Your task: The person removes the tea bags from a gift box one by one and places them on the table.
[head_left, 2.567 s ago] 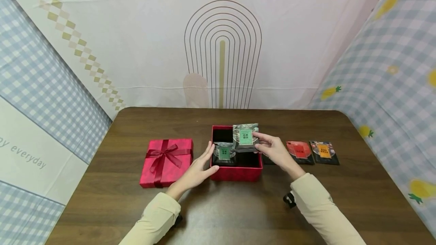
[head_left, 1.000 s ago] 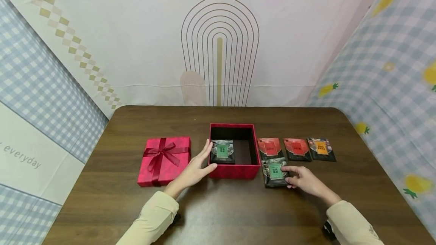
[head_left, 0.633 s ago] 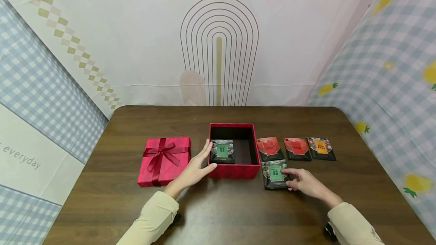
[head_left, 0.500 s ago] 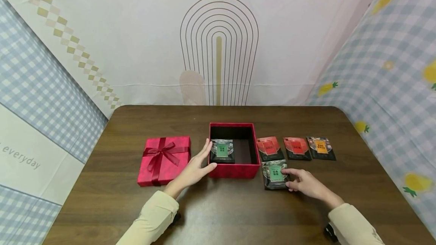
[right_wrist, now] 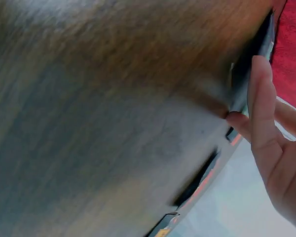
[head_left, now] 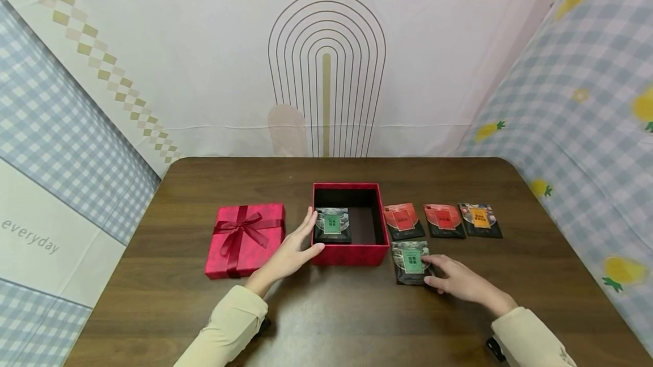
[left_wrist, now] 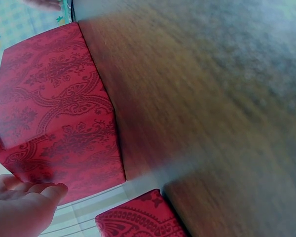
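Note:
In the head view, my left hand (head_left: 288,253) rests against the left side of an uncovered red gift box (head_left: 352,256), its fingers fairly straight along the wall and the thumb at the front corner. A green-labelled sachet (head_left: 333,225) lies in the left part of that box. On the table right of the box is a second green-labelled sachet (head_left: 410,263), lying flat. My right hand (head_left: 459,280) is at its right edge, with the fingers loosely extended and the fingertips touching or very close to it. The right wrist view shows the hand (right_wrist: 278,148) beside the sachet's dark edge.
Left of the box lies the red lid (head_left: 246,241) with a ribbon bow. Two red-labelled sachets (head_left: 403,220) and an orange-labelled sachet (head_left: 480,220) form a row at the right on the wooden table (head_left: 326,321). Patterned cloths hang behind and at both sides.
My right hand has carried a green-labelled sachet from over the box to the table in front of a red-labelled one, and its fingers have loosened. The left hand has stayed at the box.

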{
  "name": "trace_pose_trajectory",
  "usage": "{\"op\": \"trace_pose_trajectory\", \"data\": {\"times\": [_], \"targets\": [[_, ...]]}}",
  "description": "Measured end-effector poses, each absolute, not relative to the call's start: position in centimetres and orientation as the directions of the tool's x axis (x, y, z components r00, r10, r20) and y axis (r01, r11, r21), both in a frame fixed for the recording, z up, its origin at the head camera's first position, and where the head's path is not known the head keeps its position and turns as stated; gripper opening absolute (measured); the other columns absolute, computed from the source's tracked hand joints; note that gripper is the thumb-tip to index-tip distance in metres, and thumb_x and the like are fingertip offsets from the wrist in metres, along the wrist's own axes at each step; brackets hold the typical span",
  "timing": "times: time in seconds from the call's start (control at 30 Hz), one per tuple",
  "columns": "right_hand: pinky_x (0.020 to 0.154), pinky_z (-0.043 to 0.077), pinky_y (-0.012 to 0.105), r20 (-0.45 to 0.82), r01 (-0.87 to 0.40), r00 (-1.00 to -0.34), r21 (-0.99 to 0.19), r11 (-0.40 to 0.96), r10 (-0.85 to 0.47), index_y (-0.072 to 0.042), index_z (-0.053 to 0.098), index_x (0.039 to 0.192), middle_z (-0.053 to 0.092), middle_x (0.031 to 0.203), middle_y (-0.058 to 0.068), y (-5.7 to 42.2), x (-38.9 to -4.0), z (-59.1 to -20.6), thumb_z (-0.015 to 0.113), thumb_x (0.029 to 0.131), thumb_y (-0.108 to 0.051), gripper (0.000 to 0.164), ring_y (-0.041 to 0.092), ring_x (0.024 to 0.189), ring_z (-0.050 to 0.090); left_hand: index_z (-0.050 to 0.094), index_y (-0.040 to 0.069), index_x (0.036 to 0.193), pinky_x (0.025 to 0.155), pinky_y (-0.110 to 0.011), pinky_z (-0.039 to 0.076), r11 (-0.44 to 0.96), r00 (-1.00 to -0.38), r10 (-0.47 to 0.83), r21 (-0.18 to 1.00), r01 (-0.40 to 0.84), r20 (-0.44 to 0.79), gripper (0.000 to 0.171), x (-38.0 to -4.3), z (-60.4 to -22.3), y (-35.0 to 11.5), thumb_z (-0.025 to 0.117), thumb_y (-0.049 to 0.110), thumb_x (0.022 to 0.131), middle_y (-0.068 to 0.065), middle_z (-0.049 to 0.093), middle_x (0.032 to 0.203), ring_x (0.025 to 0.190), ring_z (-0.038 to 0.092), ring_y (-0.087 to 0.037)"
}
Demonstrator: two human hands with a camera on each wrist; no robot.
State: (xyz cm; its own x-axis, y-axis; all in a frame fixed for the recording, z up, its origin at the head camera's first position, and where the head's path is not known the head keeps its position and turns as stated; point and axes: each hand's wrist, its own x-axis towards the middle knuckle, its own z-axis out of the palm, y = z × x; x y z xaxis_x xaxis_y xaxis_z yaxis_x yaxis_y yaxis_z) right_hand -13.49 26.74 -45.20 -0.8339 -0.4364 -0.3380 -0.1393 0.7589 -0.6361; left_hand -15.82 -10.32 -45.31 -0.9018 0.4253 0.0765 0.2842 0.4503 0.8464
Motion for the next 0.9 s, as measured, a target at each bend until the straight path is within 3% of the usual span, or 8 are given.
{"op": "trace_pose_trajectory", "data": {"times": [0.17,0.37,0.43,0.63,0.77,0.83,0.9], "targets": [[0.076,0.045,0.043,-0.326,-0.141,-0.857,-0.598,0.789,-0.400,0.010,0.043,0.128,0.049,0.115,0.028,26.3,-13.6,-44.3,0.058,0.089,-0.024,0.054,0.010,0.061,0.055,0.014,0.009,0.146,0.105,-0.052,0.023,0.448,-0.902,0.426,0.849,0.279,0.072,0.072,-15.9,-45.4,-10.4,0.057,0.023,0.090,-0.014,0.004,0.152,0.136,0.018,-0.031],[0.068,0.047,0.038,-0.192,-0.178,-0.911,-0.616,0.767,-0.366,0.010,0.042,0.129,0.062,0.081,0.009,25.3,-14.9,-42.7,0.053,0.092,-0.023,0.051,0.016,0.065,0.058,0.014,0.008,0.146,0.105,-0.052,0.022,0.445,-0.898,0.432,0.847,0.291,0.082,0.072,-15.9,-45.5,-10.4,0.057,0.022,0.090,-0.015,0.003,0.152,0.136,0.017,-0.031],[0.064,0.047,0.034,-0.147,-0.198,-0.917,-0.641,0.741,-0.372,0.008,0.040,0.131,0.063,0.077,0.008,24.8,-15.4,-42.1,0.053,0.093,-0.024,0.051,0.020,0.067,0.060,0.014,0.008,0.146,0.105,-0.052,0.022,0.443,-0.896,0.435,0.846,0.296,0.086,0.072,-16.0,-45.6,-10.4,0.057,0.022,0.091,-0.017,0.003,0.152,0.136,0.017,-0.032],[0.058,0.042,0.030,-0.048,-0.242,-0.925,-0.686,0.686,-0.376,0.001,0.036,0.137,0.061,0.082,0.010,21.8,-16.7,-40.3,0.051,0.094,-0.024,0.052,0.016,0.067,0.054,0.014,0.008,0.146,0.105,-0.052,0.022,0.439,-0.896,0.435,0.848,0.296,0.088,0.071,-15.9,-45.5,-10.4,0.057,0.021,0.091,-0.017,0.003,0.152,0.136,0.017,-0.031],[0.063,0.044,0.032,0.001,-0.274,-0.920,-0.715,0.644,-0.391,-0.004,0.036,0.139,0.061,0.105,0.018,19.3,-17.4,-39.4,0.050,0.094,-0.026,0.052,0.020,0.079,0.057,0.014,0.008,0.146,0.105,-0.052,0.021,0.437,-0.894,0.440,0.849,0.297,0.087,0.071,-15.9,-45.4,-10.4,0.056,0.021,0.091,-0.015,0.002,0.152,0.136,0.016,-0.032],[0.068,0.046,0.035,0.015,-0.287,-0.914,-0.730,0.620,-0.406,-0.005,0.035,0.140,0.054,0.123,0.019,18.2,-17.8,-39.1,0.050,0.095,-0.027,0.053,0.023,0.092,0.057,0.014,0.009,0.146,0.105,-0.052,0.022,0.441,-0.895,0.438,0.847,0.296,0.084,0.071,-15.9,-45.4,-10.4,0.057,0.021,0.091,-0.014,0.002,0.152,0.136,0.016,-0.031],[0.073,0.047,0.038,0.019,-0.291,-0.908,-0.748,0.596,-0.420,-0.006,0.034,0.141,0.049,0.129,0.019,17.2,-18.2,-39.0,0.049,0.095,-0.026,0.053,0.026,0.098,0.056,0.014,0.009,0.146,0.106,-0.051,0.021,0.443,-0.895,0.437,0.846,0.297,0.086,0.072,-15.9,-45.3,-10.4,0.057,0.021,0.091,-0.014,0.003,0.152,0.136,0.017,-0.031]]}}
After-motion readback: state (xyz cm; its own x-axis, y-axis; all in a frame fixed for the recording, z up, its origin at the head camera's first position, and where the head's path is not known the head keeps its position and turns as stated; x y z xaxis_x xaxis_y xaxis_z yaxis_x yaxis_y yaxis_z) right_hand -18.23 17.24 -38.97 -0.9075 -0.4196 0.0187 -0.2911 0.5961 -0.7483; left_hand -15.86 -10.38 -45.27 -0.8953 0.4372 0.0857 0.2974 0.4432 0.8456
